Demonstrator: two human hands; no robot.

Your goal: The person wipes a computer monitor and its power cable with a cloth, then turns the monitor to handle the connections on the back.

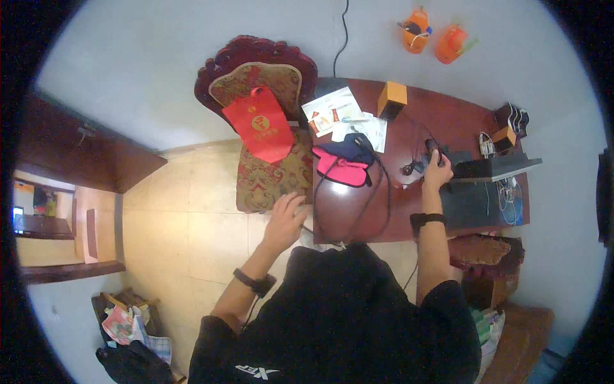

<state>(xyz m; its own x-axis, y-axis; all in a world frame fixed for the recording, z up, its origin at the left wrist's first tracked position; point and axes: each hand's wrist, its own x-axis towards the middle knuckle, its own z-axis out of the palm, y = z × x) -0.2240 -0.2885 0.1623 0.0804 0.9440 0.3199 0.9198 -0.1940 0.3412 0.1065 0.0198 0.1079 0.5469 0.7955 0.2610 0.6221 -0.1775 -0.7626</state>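
My right hand (pixel 437 173) reaches over the dark red desk (pixel 409 211), its fingers closed around a small black object (pixel 432 147) whose kind I cannot make out. Beside it lie small dark cable pieces (pixel 409 168). My left hand (pixel 286 222) hovers by the desk's left edge, close to the patterned chair seat (pixel 265 185); its fingers are slightly bent and apart, with nothing seen in them. Between the hands, a black cord (pixel 387 195) loops over the desk and across a navy and pink fabric item (pixel 345 168).
A red bag (pixel 261 125) leans on the chair's backrest. Papers (pixel 332 109) and an orange-and-black box (pixel 392 100) lie toward the back of the desk. A monitor (pixel 495 169) and tangled white cables (pixel 510 198) stand at the right. Orange holders (pixel 416 38) hang on the wall.
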